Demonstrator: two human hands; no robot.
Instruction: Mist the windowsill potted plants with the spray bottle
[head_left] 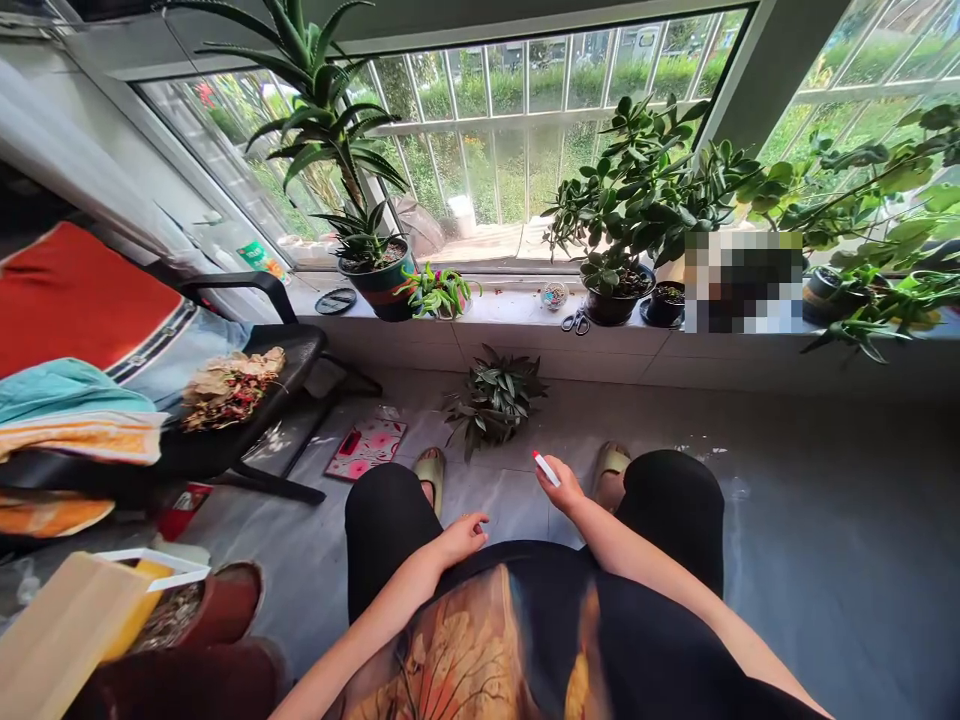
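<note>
My right hand [564,494] is closed around a slim white stick-like object with a red tip [547,468], held out in front of my lap; what kind it is I cannot make out. By my left thigh, my left hand [463,538] hangs with its fingers loosely bent and apart, and nothing shows in it. On the floor beyond both hands sits a dark leafy plant [499,395], between my sandalled feet and the sill wall. A pair of scissors [576,322] lies on the windowsill, out of reach of either hand.
Potted plants line the windowsill [517,308], including a tall spiky aloe [319,120] and a jade plant [622,190]. A pink patterned scale [366,448] lies on the floor. To the left stands a black chair [292,375] bearing cloths and dried flowers [232,390]; brown pots [225,605] are nearer.
</note>
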